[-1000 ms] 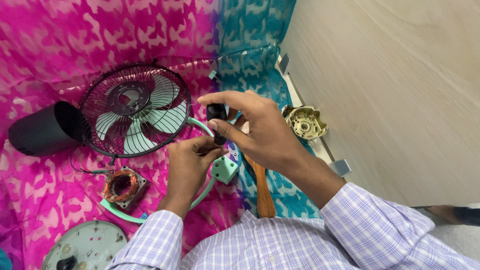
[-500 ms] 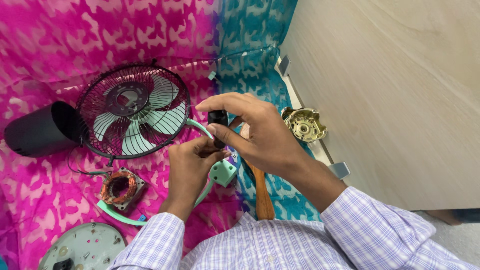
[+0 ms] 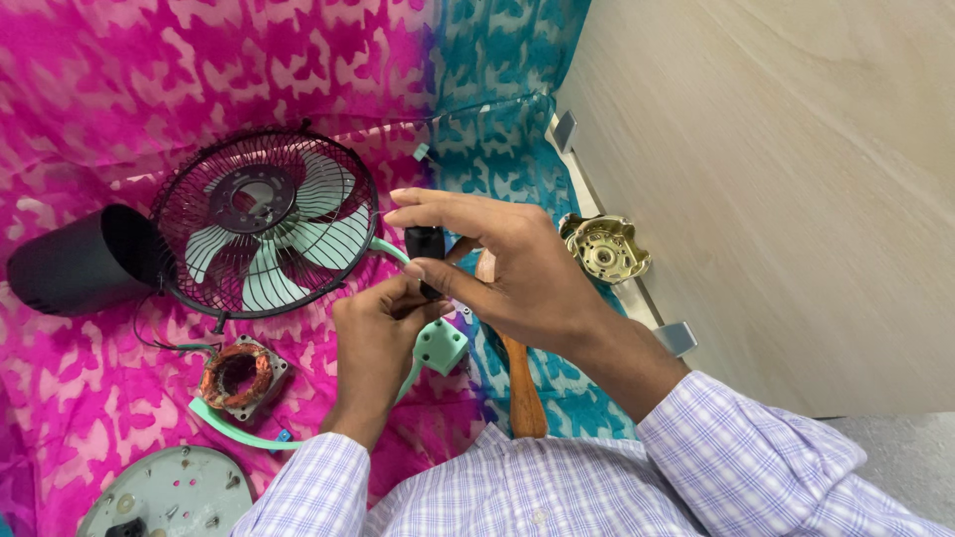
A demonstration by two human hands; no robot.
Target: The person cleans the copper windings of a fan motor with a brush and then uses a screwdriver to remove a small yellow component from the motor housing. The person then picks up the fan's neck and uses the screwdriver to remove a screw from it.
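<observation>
Pink-teal cloth [image 3: 119,89]; small black part [image 3: 425,245] between left hand [image 3: 376,338], right hand [image 3: 507,268].

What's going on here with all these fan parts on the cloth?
A person in a checked shirt holds a small black part between both hands: the right hand pinches it from above, the left hand steadies it below. Around them on the pink and blue cloth lie a caged fan, a black cylinder, a copper coil and a brass housing.

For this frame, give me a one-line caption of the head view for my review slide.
Both hands, left hand and right hand, pinch a small black part above a dismantled fan cage on a pink cloth.
</observation>
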